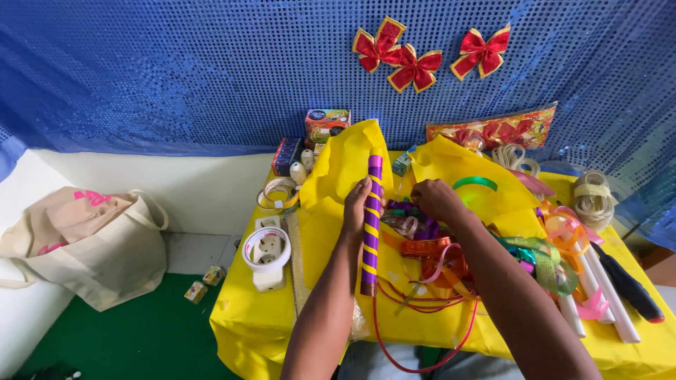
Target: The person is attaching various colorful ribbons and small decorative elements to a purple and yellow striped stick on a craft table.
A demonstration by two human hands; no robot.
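Obs., standing by the worktop [253, 324] (yellow cloth cover, low, set against a blue sequin backdrop [176, 70])

L hand [356, 204]: grip closed round a purple tube w/ yellow spiral stripe [371, 232], held upright-ish, slightly tilted, lower end near the worktop's front part. Fingers wrap the tube's upper half; tube top pokes above the hand

R hand [435, 199]: knuckles up, fingers curled down into a heap of ribbons [429, 257] just right of the tube. Cannot tell if that grip is clamped on anything (fingertips hidden in the pile)

Ribbon heap: red, orange, purple, green strands; a red cord loop [422, 352] hangs off the front edge

Behind the hands: crumpled yellow sheet [345, 169] standing up, w/ a green ring [475, 183] on it

L side of worktop: white socket block [267, 257], tape roll [278, 191] behind it. Back edge: small boxes [326, 125]

R side: white rolled tubes [605, 295], a black-handled tool w/ red tip [630, 288], twine coils [593, 193]

Backdrop: three red-gold bows [415, 63] pinned up

Floor, left: beige tote bag [91, 239] on green mat [134, 338]
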